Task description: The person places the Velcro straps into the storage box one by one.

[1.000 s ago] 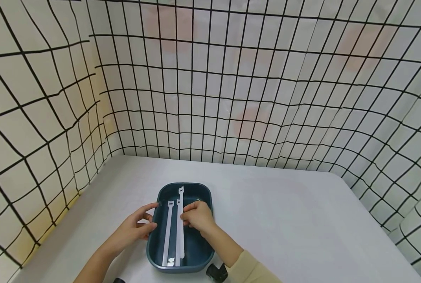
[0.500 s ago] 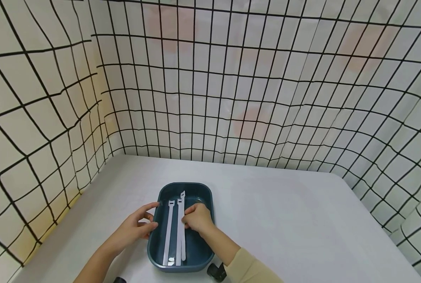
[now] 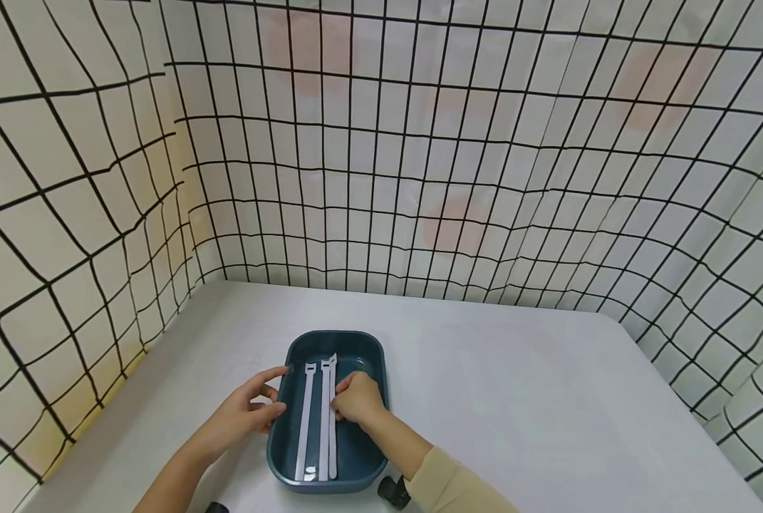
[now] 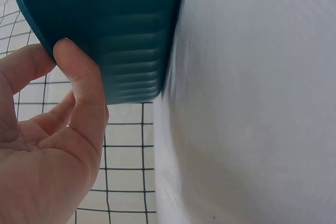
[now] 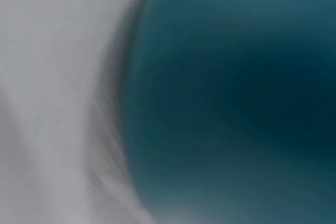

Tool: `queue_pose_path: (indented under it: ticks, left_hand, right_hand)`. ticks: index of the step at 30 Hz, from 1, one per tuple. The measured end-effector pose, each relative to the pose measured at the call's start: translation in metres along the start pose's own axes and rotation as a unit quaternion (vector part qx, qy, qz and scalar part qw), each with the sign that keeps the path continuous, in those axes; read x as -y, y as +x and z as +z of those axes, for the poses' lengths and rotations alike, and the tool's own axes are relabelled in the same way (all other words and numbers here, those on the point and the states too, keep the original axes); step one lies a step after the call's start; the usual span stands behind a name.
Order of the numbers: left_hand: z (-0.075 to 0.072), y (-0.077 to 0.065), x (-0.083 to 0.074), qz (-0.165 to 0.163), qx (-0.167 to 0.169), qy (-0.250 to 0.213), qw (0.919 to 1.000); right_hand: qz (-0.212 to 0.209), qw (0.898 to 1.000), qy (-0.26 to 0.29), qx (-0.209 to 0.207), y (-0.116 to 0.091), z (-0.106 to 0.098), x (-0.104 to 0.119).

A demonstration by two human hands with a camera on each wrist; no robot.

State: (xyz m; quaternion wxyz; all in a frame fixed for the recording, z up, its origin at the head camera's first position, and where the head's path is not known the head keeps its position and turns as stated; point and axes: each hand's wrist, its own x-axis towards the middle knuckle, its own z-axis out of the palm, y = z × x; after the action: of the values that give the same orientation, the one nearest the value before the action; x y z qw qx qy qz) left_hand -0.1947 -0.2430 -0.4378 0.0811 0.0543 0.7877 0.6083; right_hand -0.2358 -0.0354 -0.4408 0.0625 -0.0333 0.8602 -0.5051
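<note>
My left hand (image 3: 240, 413) pinches the left rim of a dark teal tray (image 3: 279, 456) between thumb and finger; the left wrist view has the same hand (image 4: 58, 124) at the tray's ribbed outer wall (image 4: 131, 51). Inside the tray lie white strap-like cable ties with slotted heads. One cable tie (image 3: 304, 424) lies at the left and another cable tie (image 3: 324, 427) in the middle. With curled fingers my right hand (image 3: 360, 400) pinches a third cable tie (image 3: 333, 456), close beside the middle one. The right wrist view shows only blurred tray wall (image 5: 220, 103).
The tray stands on a white-covered table (image 3: 516, 399). Black grid netting (image 3: 381, 142) over white sheeting encloses the back and sides. A small black device (image 3: 394, 491) is by the right forearm, and a dark object (image 3: 216, 507) shows at the bottom edge.
My right hand has come slightly down and right, bringing the third cable tie toward me until its head is nearly level with the middle one. The left hand stays at the rim.
</note>
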Motion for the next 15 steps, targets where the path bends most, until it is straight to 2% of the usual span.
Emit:
queue_pose_path:
  ticks: [8, 15]
  left_hand:
    - [0.0006, -0.0006, -0.0002, 0.001, -0.001, 0.004, 1.0000]
    - [0.0002, 0.0003, -0.0001, 0.003, 0.001, 0.005, 1.0000]
  right_hand:
    - [-0.012, 0.997, -0.072, -0.008, -0.0009, 0.0033, -0.0009]
    - [-0.025, 0.993, -0.113, -0.013, -0.0020, 0.0024, 0.0007]
